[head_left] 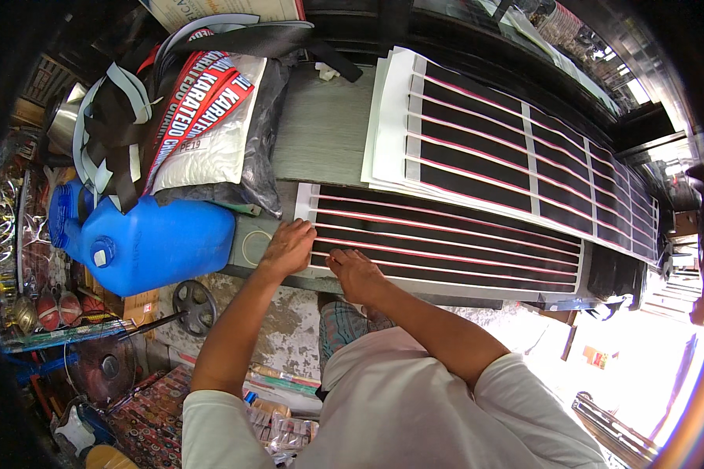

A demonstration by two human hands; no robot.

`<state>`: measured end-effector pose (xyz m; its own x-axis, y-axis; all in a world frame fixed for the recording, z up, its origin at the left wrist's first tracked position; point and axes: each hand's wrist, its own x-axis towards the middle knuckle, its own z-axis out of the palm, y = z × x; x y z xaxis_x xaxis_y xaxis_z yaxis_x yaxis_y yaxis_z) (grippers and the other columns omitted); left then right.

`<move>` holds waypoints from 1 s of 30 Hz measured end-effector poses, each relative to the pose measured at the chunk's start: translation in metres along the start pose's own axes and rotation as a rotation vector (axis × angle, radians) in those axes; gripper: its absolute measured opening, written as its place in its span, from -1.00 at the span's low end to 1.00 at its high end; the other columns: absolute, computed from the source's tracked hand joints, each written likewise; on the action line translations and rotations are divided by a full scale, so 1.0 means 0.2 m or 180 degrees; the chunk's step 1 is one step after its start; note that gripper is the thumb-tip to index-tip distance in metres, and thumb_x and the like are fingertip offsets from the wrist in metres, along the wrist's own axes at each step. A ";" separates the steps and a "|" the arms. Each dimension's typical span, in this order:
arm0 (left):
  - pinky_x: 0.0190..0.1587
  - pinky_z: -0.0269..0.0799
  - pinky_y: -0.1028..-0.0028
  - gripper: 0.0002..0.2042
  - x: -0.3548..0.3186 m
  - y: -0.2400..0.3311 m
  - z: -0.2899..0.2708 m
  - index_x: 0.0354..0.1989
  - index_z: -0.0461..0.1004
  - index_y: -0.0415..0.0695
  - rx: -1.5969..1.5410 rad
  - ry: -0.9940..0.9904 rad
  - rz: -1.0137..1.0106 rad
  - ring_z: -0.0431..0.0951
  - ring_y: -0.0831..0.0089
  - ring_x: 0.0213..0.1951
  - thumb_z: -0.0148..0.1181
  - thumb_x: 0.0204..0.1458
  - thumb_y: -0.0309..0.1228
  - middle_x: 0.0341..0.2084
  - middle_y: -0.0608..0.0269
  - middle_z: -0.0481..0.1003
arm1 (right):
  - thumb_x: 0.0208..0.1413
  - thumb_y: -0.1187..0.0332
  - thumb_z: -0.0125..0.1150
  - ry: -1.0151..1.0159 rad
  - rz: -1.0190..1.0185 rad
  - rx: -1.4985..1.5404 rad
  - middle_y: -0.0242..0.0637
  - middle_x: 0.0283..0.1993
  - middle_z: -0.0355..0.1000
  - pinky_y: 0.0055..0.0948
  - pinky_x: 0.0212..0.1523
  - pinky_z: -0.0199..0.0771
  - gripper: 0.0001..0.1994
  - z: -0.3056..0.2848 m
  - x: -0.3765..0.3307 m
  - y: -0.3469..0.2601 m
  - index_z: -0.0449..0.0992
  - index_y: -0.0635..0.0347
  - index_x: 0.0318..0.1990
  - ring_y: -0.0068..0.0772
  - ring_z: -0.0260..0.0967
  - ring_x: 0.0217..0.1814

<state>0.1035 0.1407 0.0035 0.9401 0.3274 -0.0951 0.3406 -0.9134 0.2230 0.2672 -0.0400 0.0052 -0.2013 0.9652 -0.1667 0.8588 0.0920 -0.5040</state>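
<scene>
A long sheet with black bands parted by thin white and red lines lies lengthwise along the bench's near edge. My left hand is at its white left end, with the fingers curled down onto that end. Just to the right, my right hand rests low on the same sheet. Its fingers are bent together near the left ends of the bands, and I cannot make out what is between them. Behind lies a stack of similar banded sheets on white backing, overlapping the far side of the worked sheet.
A blue jerrycan stands to the left, beside a thin pale ring. Behind it sit a white and red packet and black and grey strips. The grey bench shows between packet and stack. A fan stands lower left.
</scene>
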 end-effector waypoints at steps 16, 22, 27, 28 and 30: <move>0.19 0.48 0.13 -0.70 0.03 0.01 -0.02 -0.14 0.58 -0.16 0.0134 -0.0246 0.0120 0.56 0.22 0.12 0.49 -0.05 -0.40 -0.06 0.17 0.54 | -0.02 0.44 0.43 -0.0374 0.0139 -0.0021 -0.11 0.42 0.30 -0.05 0.58 0.33 -0.22 0.01 0.02 0.02 0.39 0.31 0.45 -0.06 0.36 0.44; 0.08 0.49 0.07 -0.75 -0.01 -0.03 0.03 -0.21 0.54 -0.21 -0.0175 0.0206 0.0144 0.56 0.09 0.00 0.40 -0.09 -0.49 -0.18 0.09 0.51 | -0.03 0.45 0.42 -0.0365 0.0114 0.0036 -0.09 0.44 0.31 -0.01 0.58 0.32 -0.22 0.00 0.03 0.02 0.39 0.29 0.45 -0.04 0.34 0.46; 0.08 0.48 0.05 -0.76 -0.04 -0.02 -0.01 -0.16 0.56 -0.22 -0.0258 0.0020 -0.0225 0.55 0.04 0.02 0.37 -0.03 -0.49 -0.12 0.05 0.51 | -0.04 0.52 0.34 -0.0014 0.0053 0.0089 -0.10 0.35 0.37 -0.12 0.42 0.46 -0.31 0.02 0.01 0.02 0.47 0.31 0.37 0.02 0.41 0.33; 0.08 0.48 0.04 -0.74 -0.07 0.00 -0.01 -0.13 0.58 -0.23 -0.0286 -0.0045 -0.0359 0.55 0.04 0.02 0.37 -0.02 -0.49 -0.08 0.04 0.52 | -0.05 0.52 0.36 -0.0051 0.0024 0.0068 -0.10 0.36 0.36 -0.12 0.43 0.46 -0.30 0.02 0.00 0.01 0.47 0.31 0.38 0.01 0.41 0.33; 0.08 0.47 0.02 -0.66 -0.13 0.07 0.00 0.00 0.59 -0.25 -0.0222 0.0430 -0.0382 0.53 0.05 0.07 0.36 0.01 -0.49 0.03 0.04 0.51 | -0.06 0.51 0.38 -0.0275 0.0109 0.0106 -0.09 0.39 0.34 -0.13 0.46 0.43 -0.27 -0.02 0.00 0.00 0.45 0.31 0.39 0.01 0.41 0.34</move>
<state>0.0831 0.1192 0.0101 0.8843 0.4669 0.0049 0.4462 -0.8483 0.2851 0.2694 -0.0381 0.0089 -0.2131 0.9429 -0.2560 0.8501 0.0498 -0.5243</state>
